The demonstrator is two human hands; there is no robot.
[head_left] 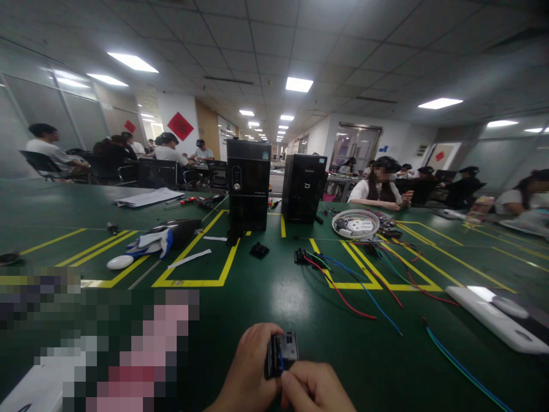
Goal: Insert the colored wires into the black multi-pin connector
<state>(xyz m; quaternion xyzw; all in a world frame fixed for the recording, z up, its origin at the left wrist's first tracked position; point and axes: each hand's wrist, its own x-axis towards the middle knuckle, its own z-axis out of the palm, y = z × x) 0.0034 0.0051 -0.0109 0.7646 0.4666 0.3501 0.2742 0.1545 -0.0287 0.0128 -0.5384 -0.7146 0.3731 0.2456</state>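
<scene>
My left hand is closed around a small black plastic block with a grey face and slots. My right hand is closed in a pinch on a thin blue wire, whose upper end meets the slotted side of the block. Whether the wire sits inside a slot I cannot tell. Farther up the table lies a similar black block with red, green and blue wires. Loose blue and green wires curve away to the right.
Two black computer towers stand ahead on the green table. A white round basket is at right, near a white device. Gloves, paper and a screwdriver lie left. A person sits opposite.
</scene>
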